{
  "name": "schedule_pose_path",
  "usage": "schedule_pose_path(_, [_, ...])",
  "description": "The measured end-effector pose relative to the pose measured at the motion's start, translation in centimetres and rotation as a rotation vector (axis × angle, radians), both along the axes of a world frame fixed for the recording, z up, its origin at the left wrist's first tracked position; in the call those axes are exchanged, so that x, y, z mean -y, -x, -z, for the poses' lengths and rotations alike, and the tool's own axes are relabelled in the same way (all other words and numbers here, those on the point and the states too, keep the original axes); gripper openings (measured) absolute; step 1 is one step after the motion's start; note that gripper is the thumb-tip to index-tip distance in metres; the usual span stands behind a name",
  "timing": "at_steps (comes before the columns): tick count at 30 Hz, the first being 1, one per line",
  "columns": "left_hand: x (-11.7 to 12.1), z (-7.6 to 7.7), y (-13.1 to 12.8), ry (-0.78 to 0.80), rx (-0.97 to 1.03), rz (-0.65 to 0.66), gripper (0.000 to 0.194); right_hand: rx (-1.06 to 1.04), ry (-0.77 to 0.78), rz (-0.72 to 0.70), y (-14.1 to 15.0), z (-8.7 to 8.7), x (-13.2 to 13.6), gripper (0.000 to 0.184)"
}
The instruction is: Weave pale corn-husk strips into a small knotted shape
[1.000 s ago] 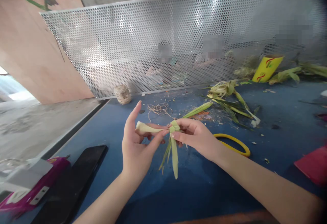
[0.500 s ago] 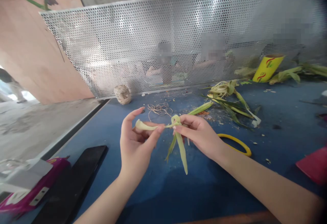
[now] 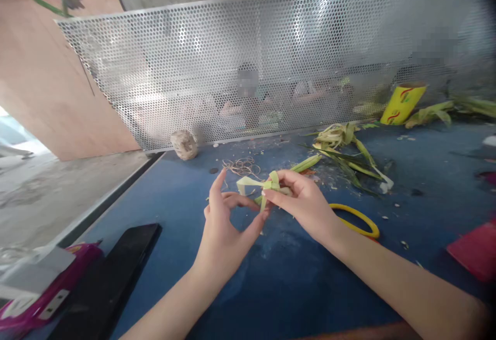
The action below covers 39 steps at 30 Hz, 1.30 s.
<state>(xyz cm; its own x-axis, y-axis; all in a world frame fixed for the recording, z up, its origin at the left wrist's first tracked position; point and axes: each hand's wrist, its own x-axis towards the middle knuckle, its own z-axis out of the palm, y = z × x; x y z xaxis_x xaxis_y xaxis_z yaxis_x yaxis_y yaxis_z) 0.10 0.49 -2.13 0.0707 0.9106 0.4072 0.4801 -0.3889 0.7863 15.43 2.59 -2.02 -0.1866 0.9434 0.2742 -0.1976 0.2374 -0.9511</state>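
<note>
A folded pale green corn husk strip (image 3: 273, 181) is between my hands over the blue table. My right hand (image 3: 304, 198) pinches its knotted or looped middle between thumb and fingers. My left hand (image 3: 225, 226) has its thumb and a fingertip at the strip's lower tail, with the index finger raised. One flared husk end points left, above the left hand's fingers. Beneath my right wrist lies a yellow loop handle (image 3: 360, 217), the rest of it hidden. Behind the hands are a tangle of thin brown string (image 3: 242, 165) and a green husk piece (image 3: 306, 164).
A heap of husks (image 3: 337, 138) and a yellow tube (image 3: 402, 105) stand at the back right, before a perforated metal screen (image 3: 217, 66). A wrapped roll (image 3: 184, 144) is at back left. A black phone-like slab (image 3: 112, 278), purple object (image 3: 50, 298) and red item (image 3: 475, 251) flank the hands.
My left hand has let go of the flared left end and moved right and down to the strip's lower tail. My right hand keeps its pinch on the middle.
</note>
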Motion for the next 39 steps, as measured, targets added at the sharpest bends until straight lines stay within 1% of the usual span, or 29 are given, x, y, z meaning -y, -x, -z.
schedule_pose_path(2, [0.1,0.0,0.0,0.013,-0.057,0.004,0.092,-0.014,0.013,-0.013,0.2,-0.1,0.2,0.009])
schedule_pose_path(3, [0.1,0.0,0.0,0.039,-0.041,0.014,0.095,-0.021,0.019,-0.010,0.2,-0.1,0.2,0.009])
schedule_pose_path(5, [0.1,0.0,-0.1,0.101,0.065,0.052,0.097,-0.043,0.031,0.006,0.3,-0.2,0.3,0.008])
schedule_pose_path(8, [0.0,-0.1,-0.2,0.197,0.280,0.097,0.091,-0.083,0.049,0.017,0.3,-0.3,0.2,0.007])
schedule_pose_path(10, [0.0,-0.2,-0.3,0.233,0.362,0.111,0.090,-0.100,0.054,0.016,0.3,-0.2,0.1,0.006])
schedule_pose_path(11, [0.0,-0.2,-0.3,0.236,0.370,0.116,0.091,-0.106,0.055,0.016,0.3,-0.1,0.1,0.006])
schedule_pose_path(15, [0.0,-0.3,-0.1,0.236,0.285,0.108,0.097,-0.157,0.067,0.056,0.3,0.5,-0.2,0.008])
schedule_pose_path(17, [0.0,-0.3,0.0,0.254,0.238,0.093,0.099,-0.188,0.090,0.082,0.4,0.8,-0.4,0.010])
schedule_pose_path(19, [0.1,-0.2,-0.1,0.267,0.205,0.105,0.101,-0.198,0.116,0.101,0.5,0.9,-0.5,0.011])
schedule_pose_path(21, [0.2,0.0,-0.3,0.270,0.180,0.128,0.102,-0.201,0.131,0.100,0.5,0.9,-0.5,0.012])
schedule_pose_path(24, [0.6,0.3,-0.7,0.240,0.157,0.117,0.101,-0.220,0.147,0.077,0.4,0.8,-0.6,0.014])
schedule_pose_path(26, [0.8,0.4,-0.7,0.177,0.114,0.068,0.096,-0.181,0.133,0.067,0.2,0.6,-0.6,0.016])
schedule_pose_path(28, [0.8,0.4,-0.4,0.049,-0.012,-0.020,0.081,-0.069,0.079,0.076,0.0,0.3,-0.5,0.017])
schedule_pose_path(29, [0.7,0.4,-0.1,-0.050,-0.100,-0.084,0.070,0.002,0.030,0.090,-0.1,0.2,-0.4,0.017])
schedule_pose_path(30, [0.6,0.3,0.3,-0.159,-0.207,-0.138,0.063,0.077,-0.030,0.106,-0.2,0.1,-0.3,0.017])
schedule_pose_path(32, [0.3,-0.1,1.0,-0.420,-0.276,-0.302,0.060,0.204,-0.138,0.116,-0.3,-0.2,-0.1,0.015])
schedule_pose_path(33, [0.1,-0.2,1.3,-0.520,-0.288,-0.341,0.060,0.245,-0.172,0.099,-0.3,-0.3,0.0,0.014])
schedule_pose_path(34, [0.0,-0.3,1.5,-0.585,-0.295,-0.327,0.054,0.270,-0.188,0.071,-0.3,-0.3,0.1,0.014])
schedule_pose_path(35, [-0.1,-0.4,1.6,-0.606,-0.305,-0.277,0.045,0.281,-0.182,0.033,-0.3,-0.4,0.2,0.014])
schedule_pose_path(36, [-0.1,-0.4,1.6,-0.565,-0.314,-0.199,0.034,0.273,-0.159,-0.007,-0.3,-0.4,0.3,0.014])
schedule_pose_path(37, [0.0,-0.3,1.5,-0.469,-0.337,-0.108,0.023,0.256,-0.133,-0.046,-0.3,-0.5,0.3,0.014])
schedule_pose_path(38, [0.0,-0.3,1.4,-0.361,-0.315,-0.024,0.016,0.239,-0.107,-0.085,-0.3,-0.5,0.4,0.015])
schedule_pose_path(39, [0.1,-0.2,1.2,-0.269,-0.244,0.056,0.019,0.228,-0.082,-0.123,-0.4,-0.5,0.4,0.016])
